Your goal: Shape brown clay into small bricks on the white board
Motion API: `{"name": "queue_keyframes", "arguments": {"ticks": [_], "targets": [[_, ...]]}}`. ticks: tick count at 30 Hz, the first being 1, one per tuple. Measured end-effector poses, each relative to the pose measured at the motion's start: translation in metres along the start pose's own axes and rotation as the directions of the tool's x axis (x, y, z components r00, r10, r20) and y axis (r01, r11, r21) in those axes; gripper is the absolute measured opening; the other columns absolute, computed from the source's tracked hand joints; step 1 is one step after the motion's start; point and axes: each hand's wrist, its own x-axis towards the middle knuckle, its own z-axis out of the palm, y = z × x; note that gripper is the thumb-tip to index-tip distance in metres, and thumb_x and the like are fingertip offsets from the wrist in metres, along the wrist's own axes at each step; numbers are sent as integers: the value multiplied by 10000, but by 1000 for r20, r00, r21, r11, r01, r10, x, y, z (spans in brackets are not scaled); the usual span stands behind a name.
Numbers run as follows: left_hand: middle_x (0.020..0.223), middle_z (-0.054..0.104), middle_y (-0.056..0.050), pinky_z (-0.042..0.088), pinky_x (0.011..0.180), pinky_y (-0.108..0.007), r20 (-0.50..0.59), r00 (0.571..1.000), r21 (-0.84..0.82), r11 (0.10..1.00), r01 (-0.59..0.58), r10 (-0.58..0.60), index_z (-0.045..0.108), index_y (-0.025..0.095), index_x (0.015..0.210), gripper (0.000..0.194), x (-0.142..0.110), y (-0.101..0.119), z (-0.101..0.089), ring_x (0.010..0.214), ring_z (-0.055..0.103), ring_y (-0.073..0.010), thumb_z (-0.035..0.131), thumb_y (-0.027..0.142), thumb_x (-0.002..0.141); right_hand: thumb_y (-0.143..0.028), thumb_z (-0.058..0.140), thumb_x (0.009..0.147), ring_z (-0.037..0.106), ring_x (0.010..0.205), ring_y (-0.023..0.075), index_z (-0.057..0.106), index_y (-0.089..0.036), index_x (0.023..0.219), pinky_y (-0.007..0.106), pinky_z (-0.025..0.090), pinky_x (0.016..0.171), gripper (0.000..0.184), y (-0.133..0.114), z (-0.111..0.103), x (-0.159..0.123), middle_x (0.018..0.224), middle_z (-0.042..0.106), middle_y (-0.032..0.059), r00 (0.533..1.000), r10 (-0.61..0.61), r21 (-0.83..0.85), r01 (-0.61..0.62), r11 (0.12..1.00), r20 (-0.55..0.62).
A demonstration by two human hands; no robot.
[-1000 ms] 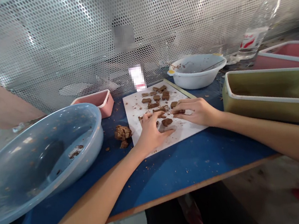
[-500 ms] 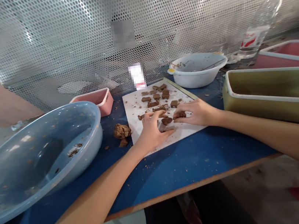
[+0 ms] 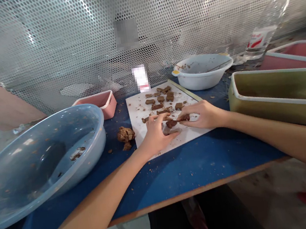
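Observation:
Several small brown clay-like pieces [image 3: 160, 99] lie in loose rows on a white board [image 3: 137, 107], with crumbs scattered around them. My left hand [image 3: 155, 133] rests over the board's near part, thumb and fingers spread apart around a rounded brown lump [image 3: 171, 124] without visibly gripping it. From the right, my right hand [image 3: 199, 116] has thumb and forefinger closed on a brown clay piece [image 3: 186, 117], partly hidden by the fingers. Left of the board, a larger crumbly brown clump [image 3: 125, 134] sits on the blue table [image 3: 178, 175].
A big blue basin [image 3: 99, 137] stands at the left, with a small pink tub [image 3: 109, 105] behind it. Toward the right are a white basin [image 3: 202, 81], an olive trough [image 3: 278, 112], a pink trough [image 3: 298, 52] and a clear bottle [image 3: 261, 35]. Perforated metal [image 3: 87, 36] rises behind.
Both hands keep nearly the same places. The right hand's fingertips have shifted very slightly; the pieces on the board look unchanged.

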Motion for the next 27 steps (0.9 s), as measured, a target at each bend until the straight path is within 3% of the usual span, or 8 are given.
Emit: {"name": "queue_keyframes", "arguments": {"ticks": [5,11,27], "targets": [[1388,674,-125,465,1185,-611,12,1000,-6,1000,-1,1,556,293,1476,734,-1,3,-2,1455,488,-390,911,430,849,-326,727,1002,797,878,187,785,-236,1018,280,598,807,108,0,2,-1,955,842,19,998,5,0,-5,1000,66],[1377,714,-99,436,1202,-599,30,999,1,1000,-11,11,552,293,1473,710,-1,8,-3,1447,486,-377,897,376,858,-306,742,945,750,747,162,735,-230,1004,270,577,722,97,-2,9,-1,858,800,5,994,93,29,-95,995,58],[1368,732,-98,436,1189,-632,-4,998,19,998,-62,62,541,305,1482,635,-2,7,-2,1426,520,-378,820,391,918,-260,718,913,723,737,166,683,-223,1108,276,591,711,202,-2,17,-3,875,767,15,993,90,29,-92,995,71]]}}
